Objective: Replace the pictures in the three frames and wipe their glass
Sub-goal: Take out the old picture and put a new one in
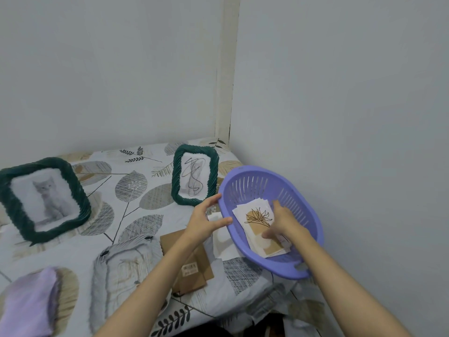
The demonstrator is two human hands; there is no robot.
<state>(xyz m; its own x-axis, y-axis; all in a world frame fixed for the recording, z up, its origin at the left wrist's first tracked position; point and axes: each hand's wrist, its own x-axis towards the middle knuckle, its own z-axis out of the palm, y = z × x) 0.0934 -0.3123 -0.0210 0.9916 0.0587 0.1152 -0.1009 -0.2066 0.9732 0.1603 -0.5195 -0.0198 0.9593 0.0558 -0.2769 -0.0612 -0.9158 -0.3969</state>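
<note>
**Fetching a fresh print from the basket**

The patterned bedsheet [136,190] fills the lower half of the view. On it at nine o'clock stands the large green frame [14,205] with a kitten picture; a smaller green frame [176,171] with a scribbled-over picture stands near the centre, just past twelve o'clock of the hands. A third frame [126,263], pale and blurred, seems to lie flat at six o'clock beside a brown backing board [192,271]. A lilac cloth [26,305] lies at eight o'clock.

The purple basket [313,227] sits tilted at three o'clock. The left hand [204,222] grips its near rim, thumb and fingers curled over the edge. The right hand [281,222] reaches inside, fingertips pressing on the top leaf print [257,220] of a small stack; whether it is actually pinched I cannot tell.

The prints look thin, light and easily creased. Best lifted by one corner or edge, sliding the top sheet free of the others.
</note>
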